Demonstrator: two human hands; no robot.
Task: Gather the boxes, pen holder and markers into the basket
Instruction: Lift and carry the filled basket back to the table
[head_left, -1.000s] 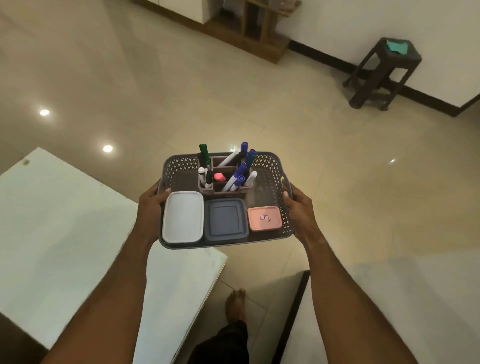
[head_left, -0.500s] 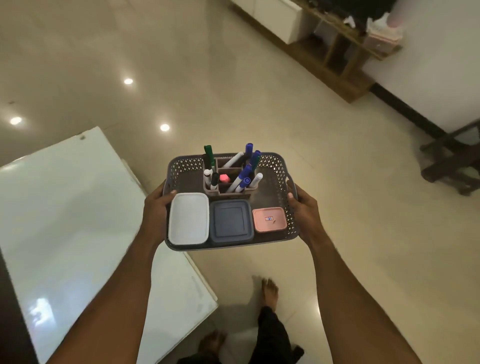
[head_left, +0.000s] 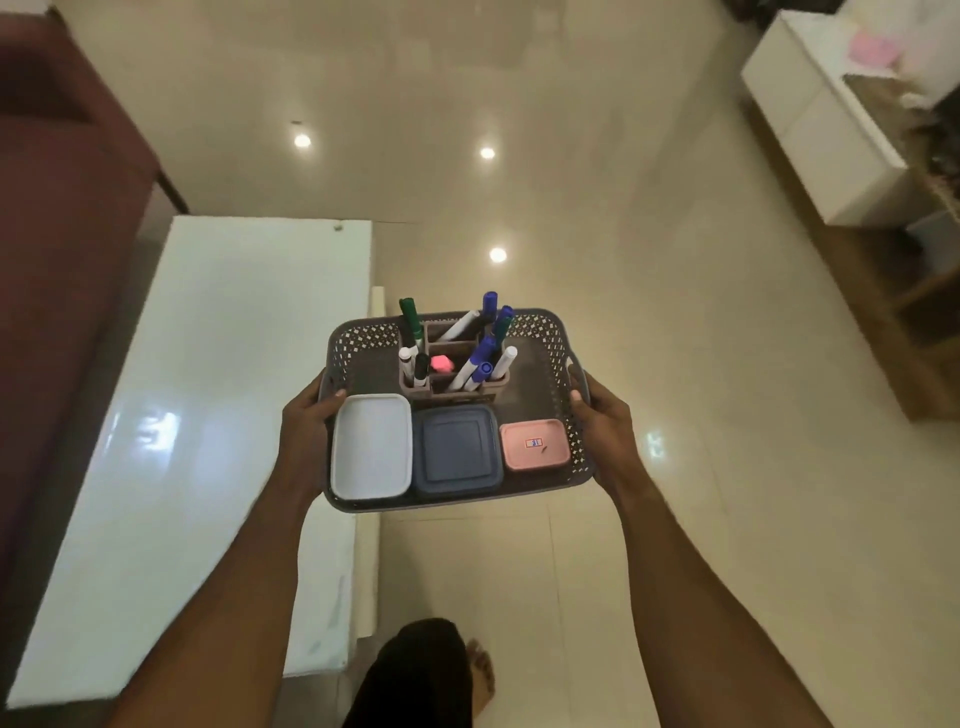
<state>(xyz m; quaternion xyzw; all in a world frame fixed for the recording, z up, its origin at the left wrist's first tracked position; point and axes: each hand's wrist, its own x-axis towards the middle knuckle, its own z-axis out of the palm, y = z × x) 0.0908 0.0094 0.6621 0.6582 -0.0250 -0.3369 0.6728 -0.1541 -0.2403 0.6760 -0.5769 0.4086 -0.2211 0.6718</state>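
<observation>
I hold a grey perforated basket (head_left: 540, 338) out in front of me, above the floor. My left hand (head_left: 306, 431) grips its left side and my right hand (head_left: 602, 431) grips its right handle. Along the basket's near side lie a white box (head_left: 371, 452), a dark blue box (head_left: 457, 449) and a small pink box (head_left: 535, 444). Behind them stands a brown pen holder (head_left: 452, 384) with several markers (head_left: 480, 358) sticking up, blue, green and white.
A white glossy table (head_left: 208, 415) stretches along my left, partly under the basket. A maroon sofa (head_left: 57, 208) lies further left. A white cabinet (head_left: 821, 119) and wooden shelving (head_left: 914, 332) stand at the right. Shiny beige floor tiles lie ahead; my leg and bare foot (head_left: 480, 670) show below.
My view has swung left: the white table now runs lengthwise on the left, the stool has gone from view, and the sofa has appeared. Both hands keep the basket steady.
</observation>
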